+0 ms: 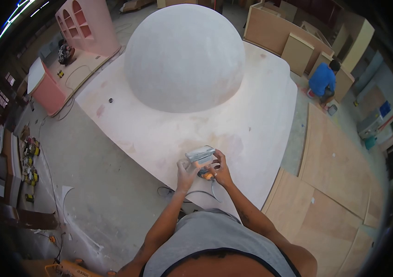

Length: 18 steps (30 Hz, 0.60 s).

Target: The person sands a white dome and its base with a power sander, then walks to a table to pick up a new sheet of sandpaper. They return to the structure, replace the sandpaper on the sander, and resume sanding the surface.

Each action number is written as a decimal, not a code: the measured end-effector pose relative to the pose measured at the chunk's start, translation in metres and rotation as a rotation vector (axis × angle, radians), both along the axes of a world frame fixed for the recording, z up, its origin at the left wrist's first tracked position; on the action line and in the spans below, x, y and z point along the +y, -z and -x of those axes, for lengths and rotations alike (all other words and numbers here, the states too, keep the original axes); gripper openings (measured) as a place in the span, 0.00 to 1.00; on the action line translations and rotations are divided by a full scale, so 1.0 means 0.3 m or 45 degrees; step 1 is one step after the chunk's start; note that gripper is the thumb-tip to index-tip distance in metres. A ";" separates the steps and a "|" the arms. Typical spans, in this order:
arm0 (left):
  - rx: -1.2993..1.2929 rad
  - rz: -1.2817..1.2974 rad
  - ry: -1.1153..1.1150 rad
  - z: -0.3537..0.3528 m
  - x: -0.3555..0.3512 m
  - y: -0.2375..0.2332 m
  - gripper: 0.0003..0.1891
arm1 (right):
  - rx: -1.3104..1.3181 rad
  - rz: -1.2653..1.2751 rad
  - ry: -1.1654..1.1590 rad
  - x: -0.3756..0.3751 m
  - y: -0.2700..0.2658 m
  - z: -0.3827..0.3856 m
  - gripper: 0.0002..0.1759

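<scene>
An orange and black electric sander is between my hands, tipped so its dusty grey pad faces up. My left hand grips its left side, fingertips by the pad's edge. On the other side, my right hand has its fingers curled around the body and the pad's corner. A grey cord loops down from the tool toward my waist. Beneath all this lies a broad whitish panel, blotched with dust. A large smooth grey-white dome rises from it just ahead.
Wooden sheets lie to the right. A person in blue crouches beside wooden cabinets. A pink arched shelf unit stands back left, another person near it. Several power tools and cables lie on the left floor.
</scene>
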<state>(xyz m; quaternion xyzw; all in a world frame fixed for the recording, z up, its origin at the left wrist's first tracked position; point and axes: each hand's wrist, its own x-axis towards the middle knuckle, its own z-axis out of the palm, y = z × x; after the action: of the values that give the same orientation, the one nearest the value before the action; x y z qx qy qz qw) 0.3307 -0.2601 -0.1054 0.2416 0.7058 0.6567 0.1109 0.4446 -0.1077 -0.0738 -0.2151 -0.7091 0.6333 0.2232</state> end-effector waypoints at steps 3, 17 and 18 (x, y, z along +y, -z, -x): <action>-0.074 -0.007 0.004 -0.015 -0.012 0.002 0.35 | -0.042 -0.043 0.044 -0.014 0.013 0.001 0.50; 0.286 0.182 0.001 -0.020 -0.072 -0.012 0.27 | -0.052 -0.258 0.129 -0.047 0.043 -0.039 0.47; 0.250 0.219 0.028 -0.011 -0.071 -0.008 0.29 | -0.040 -0.251 0.126 -0.041 0.041 -0.035 0.47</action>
<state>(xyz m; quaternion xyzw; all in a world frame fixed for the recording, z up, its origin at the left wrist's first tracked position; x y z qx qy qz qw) 0.3338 -0.2815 -0.1029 0.3020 0.7643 0.5656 0.0687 0.4552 -0.1200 -0.0860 -0.2367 -0.7600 0.5452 0.2630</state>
